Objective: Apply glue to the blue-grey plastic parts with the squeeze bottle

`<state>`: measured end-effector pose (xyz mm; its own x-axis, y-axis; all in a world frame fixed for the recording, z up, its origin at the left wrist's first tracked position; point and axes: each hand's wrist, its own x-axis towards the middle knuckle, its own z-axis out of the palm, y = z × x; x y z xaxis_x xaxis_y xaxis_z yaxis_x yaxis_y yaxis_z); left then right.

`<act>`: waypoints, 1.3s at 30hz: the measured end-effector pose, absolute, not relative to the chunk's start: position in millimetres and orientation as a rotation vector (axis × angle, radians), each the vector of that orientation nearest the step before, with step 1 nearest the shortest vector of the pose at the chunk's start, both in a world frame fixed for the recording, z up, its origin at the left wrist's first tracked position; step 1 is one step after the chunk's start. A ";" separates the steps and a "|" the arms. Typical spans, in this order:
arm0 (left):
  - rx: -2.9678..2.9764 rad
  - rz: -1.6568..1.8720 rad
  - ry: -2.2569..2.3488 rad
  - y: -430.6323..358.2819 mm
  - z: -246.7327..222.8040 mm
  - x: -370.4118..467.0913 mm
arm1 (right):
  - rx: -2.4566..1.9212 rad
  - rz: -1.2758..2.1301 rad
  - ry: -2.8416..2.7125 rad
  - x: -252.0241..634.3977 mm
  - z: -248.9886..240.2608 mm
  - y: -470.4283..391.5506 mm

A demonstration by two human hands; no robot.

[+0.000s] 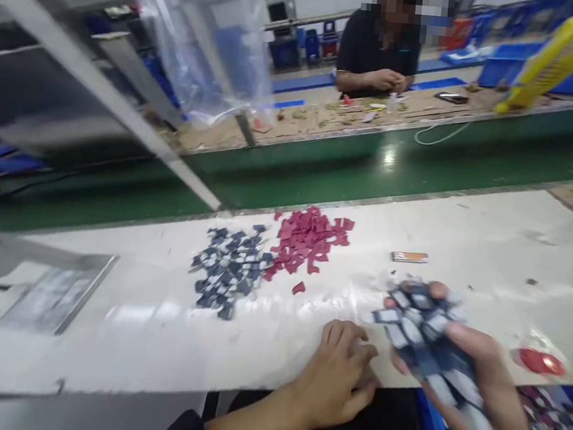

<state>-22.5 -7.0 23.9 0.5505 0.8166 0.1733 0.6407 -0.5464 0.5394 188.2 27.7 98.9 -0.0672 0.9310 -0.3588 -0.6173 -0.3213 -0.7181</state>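
Note:
My right hand [492,387] is closed around a handful of small dark blue and white pieces [424,327], held above the table's near edge. Several of these pieces stick out past the fingers, and the hand is somewhat blurred. My left hand [340,370] rests at the table edge, beside the handful, with its fingers loosely curled and partly apart; I see nothing in it. Farther forward lies a spread of dark blue and white pieces [232,267]. Touching its right side is a heap of dark red pieces [309,237], with one red piece [299,288] lying apart.
A blue bin [435,429] of mixed pieces stands below the near edge at right. On the white table [144,350] lie a small orange-labelled item [410,257], a bag with red contents [542,361] and a metal tray [86,294]. A person [381,49] works across the green strip.

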 end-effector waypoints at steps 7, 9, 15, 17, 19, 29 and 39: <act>2.190 0.908 2.121 -26.6 32.6 -101.7 | -0.996 1.835 -0.831 24.7 110.8 105.9; 2.121 0.934 2.334 -22.0 31.9 -129.4 | -1.016 1.696 -1.096 -12.2 103.7 131.3; 1.990 0.948 2.472 0.8 39.9 -202.3 | -0.960 1.383 -1.711 -107.8 89.2 181.2; 1.924 0.953 2.454 11.0 40.8 -221.6 | -0.955 1.281 -1.902 -131.6 86.7 182.1; 1.860 0.964 2.441 21.9 38.3 -238.6 | -0.964 1.191 -2.084 -149.7 82.7 176.8; 1.857 1.010 2.254 28.2 2.4 -291.3 | -0.938 0.896 -2.514 -161.7 77.4 149.5; 1.724 0.976 2.156 45.2 19.0 -310.5 | -0.903 1.358 -2.304 -112.1 87.7 131.3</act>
